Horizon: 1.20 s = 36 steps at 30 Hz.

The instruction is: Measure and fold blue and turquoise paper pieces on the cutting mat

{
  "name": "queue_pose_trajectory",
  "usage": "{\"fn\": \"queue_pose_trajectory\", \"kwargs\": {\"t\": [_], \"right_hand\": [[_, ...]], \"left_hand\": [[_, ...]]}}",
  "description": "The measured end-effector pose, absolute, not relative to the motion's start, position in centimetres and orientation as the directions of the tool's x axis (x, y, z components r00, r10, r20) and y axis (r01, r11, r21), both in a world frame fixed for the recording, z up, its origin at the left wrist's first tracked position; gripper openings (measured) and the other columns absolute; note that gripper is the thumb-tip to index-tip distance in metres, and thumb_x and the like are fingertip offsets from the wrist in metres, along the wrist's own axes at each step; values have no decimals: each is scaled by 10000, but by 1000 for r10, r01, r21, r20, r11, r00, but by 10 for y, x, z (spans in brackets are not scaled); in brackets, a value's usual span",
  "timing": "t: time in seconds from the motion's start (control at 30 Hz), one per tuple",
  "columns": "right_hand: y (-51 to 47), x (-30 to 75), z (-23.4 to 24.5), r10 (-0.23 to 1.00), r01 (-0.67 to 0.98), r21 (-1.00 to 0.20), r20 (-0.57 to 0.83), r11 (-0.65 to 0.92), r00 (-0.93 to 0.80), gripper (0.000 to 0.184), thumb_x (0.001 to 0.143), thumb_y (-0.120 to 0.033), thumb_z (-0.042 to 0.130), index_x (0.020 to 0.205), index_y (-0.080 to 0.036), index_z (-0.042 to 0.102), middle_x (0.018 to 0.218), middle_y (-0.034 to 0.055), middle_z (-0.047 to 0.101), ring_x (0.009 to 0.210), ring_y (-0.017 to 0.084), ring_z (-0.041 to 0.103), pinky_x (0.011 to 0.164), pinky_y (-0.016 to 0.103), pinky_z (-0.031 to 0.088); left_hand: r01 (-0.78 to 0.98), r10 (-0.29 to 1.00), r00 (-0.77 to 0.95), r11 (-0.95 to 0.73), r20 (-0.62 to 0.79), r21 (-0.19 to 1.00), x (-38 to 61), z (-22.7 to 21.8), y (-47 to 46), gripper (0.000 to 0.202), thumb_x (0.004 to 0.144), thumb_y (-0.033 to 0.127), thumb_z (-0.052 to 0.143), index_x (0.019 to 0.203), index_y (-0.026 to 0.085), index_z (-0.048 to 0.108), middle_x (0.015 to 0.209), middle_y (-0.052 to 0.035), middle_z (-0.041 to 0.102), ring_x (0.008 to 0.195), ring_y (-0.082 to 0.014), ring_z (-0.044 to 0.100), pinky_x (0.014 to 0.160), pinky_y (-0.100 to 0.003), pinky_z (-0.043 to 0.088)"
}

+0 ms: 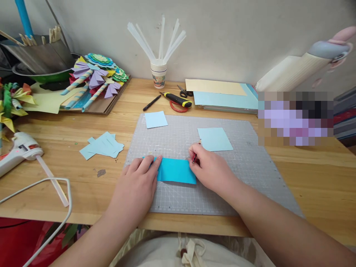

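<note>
A bright blue strip of folded paper [176, 171] lies on the grey cutting mat [222, 185]. My left hand [140, 178] rests on its left end, fingers laid flat and pressing it down. My right hand [208, 165] is closed around a dark red and black pencil [194, 158] at the strip's right edge. Much of the pencil is hidden by the fingers. A pale blue paper square [215, 139] lies just beyond my right hand. Another light blue square [156, 119] sits at the mat's far left corner.
Left of the mat are pale blue paper pieces [102, 145] and a white glue gun [25, 148] with its cord. Behind are a black pen [151, 103], a yellow-black utility knife [178, 99], scissors [185, 92], a paper cup [159, 76] of glue sticks and stacked paper [222, 98].
</note>
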State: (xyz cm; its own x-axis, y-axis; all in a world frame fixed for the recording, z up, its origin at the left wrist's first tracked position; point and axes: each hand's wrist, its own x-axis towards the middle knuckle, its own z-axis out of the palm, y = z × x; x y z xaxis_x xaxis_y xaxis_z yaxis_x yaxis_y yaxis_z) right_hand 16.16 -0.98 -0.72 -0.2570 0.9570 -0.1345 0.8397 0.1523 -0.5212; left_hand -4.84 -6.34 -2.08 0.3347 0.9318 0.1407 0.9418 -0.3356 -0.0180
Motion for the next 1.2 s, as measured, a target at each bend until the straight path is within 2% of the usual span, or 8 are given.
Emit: {"fn": "queue_pose_trajectory", "kwargs": {"t": [0.2,0.33,0.53,0.67,0.93,1.1,1.2], "right_hand": [[-11,165,-3,961,771,-636,-189,38,-203,113,857,-279,454,789,-250,368,649,-63,514,555,136,459,502,259,315],[-20,168,-3,958,751,-660,-217,-2,-188,139,859,-309,465,794,-252,355,648,-64,487,561,136,444,507,261,317],[-35,166,-17,977,736,-676,-145,19,-159,136,861,-263,455,774,-246,351,648,-63,469,557,129,427,526,261,321],[-37,164,-22,978,758,-647,-100,77,-184,130,833,-192,468,768,-242,367,638,-63,472,550,128,427,518,252,312],[-40,164,-21,979,783,-614,-79,102,-190,163,830,-175,458,753,-243,332,605,-67,434,527,127,399,488,241,292],[-43,172,-21,980,795,-595,-60,116,-188,170,824,-168,451,742,-242,321,600,-62,420,515,127,383,479,238,282],[-47,180,-24,978,782,-604,-18,156,-209,169,828,-166,456,737,-240,333,595,-62,416,507,121,374,493,240,294]], "left_hand": [[936,919,326,-346,223,58,-55,-23,-69,379,952,276,400,1273,165,568,1169,-99,637,1013,-260,578,843,-420,488],[923,902,355,-379,245,57,-61,-24,-81,353,958,288,396,1237,194,592,1287,-66,616,1128,-252,570,930,-425,427],[902,872,423,-430,248,-27,-62,-32,-90,508,958,365,378,1430,176,385,1466,-60,450,1311,-246,463,1102,-457,227],[904,878,425,-426,220,-43,-62,-36,-91,550,958,379,367,1462,165,324,1502,-60,379,1354,-240,411,1121,-454,206],[905,884,420,-424,203,-26,-63,-36,-93,540,959,368,358,1459,166,328,1509,-47,361,1358,-235,405,1124,-460,185],[901,887,418,-432,195,31,-64,-34,-94,535,965,378,351,1462,185,315,1507,-45,379,1366,-235,390,1125,-460,177],[918,925,358,-374,125,131,-70,-24,-80,472,975,394,328,1412,229,393,1454,-33,477,1303,-235,460,1068,-466,278]]}}
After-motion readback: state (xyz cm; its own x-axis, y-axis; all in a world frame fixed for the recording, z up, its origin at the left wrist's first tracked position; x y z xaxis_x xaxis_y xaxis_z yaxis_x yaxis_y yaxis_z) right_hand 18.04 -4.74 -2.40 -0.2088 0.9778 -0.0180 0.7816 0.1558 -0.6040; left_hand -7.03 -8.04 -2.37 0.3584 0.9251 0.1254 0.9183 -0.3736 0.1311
